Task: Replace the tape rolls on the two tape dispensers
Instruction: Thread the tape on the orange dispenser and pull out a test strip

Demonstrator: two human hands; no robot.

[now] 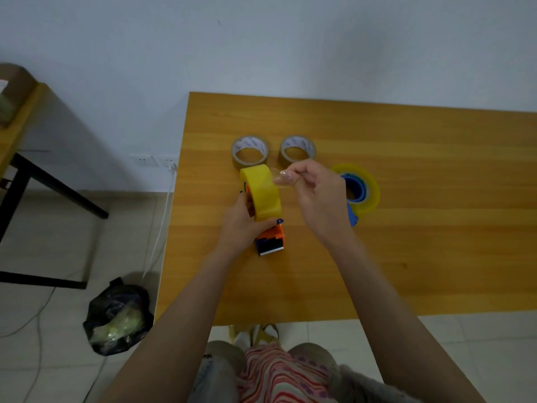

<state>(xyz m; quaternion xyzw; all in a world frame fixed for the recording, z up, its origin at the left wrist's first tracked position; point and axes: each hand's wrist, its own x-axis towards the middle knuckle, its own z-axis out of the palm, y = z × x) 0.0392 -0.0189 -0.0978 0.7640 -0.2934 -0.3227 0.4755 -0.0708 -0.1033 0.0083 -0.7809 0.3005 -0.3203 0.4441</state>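
A full yellow tape roll (263,193) sits upright on an orange dispenser (271,239) whose toothed blade points toward me. My left hand (247,225) grips the roll and dispenser from the left. My right hand (313,193) pinches the clear loose end of tape (274,177) pulled off the top of the roll. A blue dispenser (356,196) carrying another yellow roll (367,184) lies to the right, partly hidden behind my right hand. Two nearly spent brown rolls (250,151) (297,149) lie flat behind.
The wooden table (406,242) extends right and toward me with bare surface. Its left edge drops to a tiled floor holding a black rubbish bag (117,315) and a white cable (162,228). A second table (17,132) stands far left.
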